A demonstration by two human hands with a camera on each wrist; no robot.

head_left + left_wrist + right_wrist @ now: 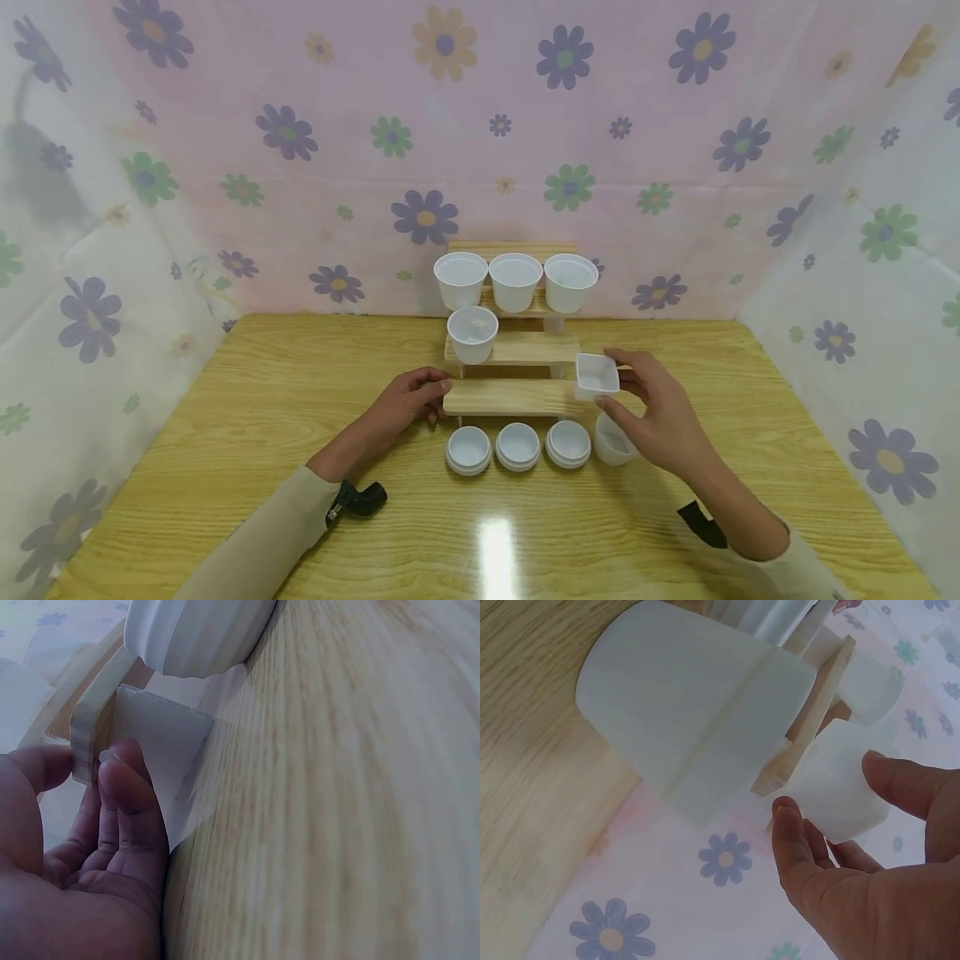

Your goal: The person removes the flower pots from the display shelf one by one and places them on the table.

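A tiered wooden display stand (510,398) with several steps stands against the back cloth. My left hand (401,398) pinches the left end of its lowest board (94,731) between thumb and fingers. In my right hand (660,417) is a small square white pot (597,385), gripped by its sides at the right end of that board. The right wrist view shows the square pot (836,787) between thumb and fingertips. One round white pot (474,346) sits at the left of the step above. Close below my right hand, a larger white pot (613,446) stands on the table.
Three round white pots, left (461,287), middle (515,289) and right (570,292), line the upper step. Three low ribbed white pots, left (468,458), middle (517,456) and right (567,452), stand on the wooden table (420,533) before the stand. Flowered cloth (330,225) hangs behind.
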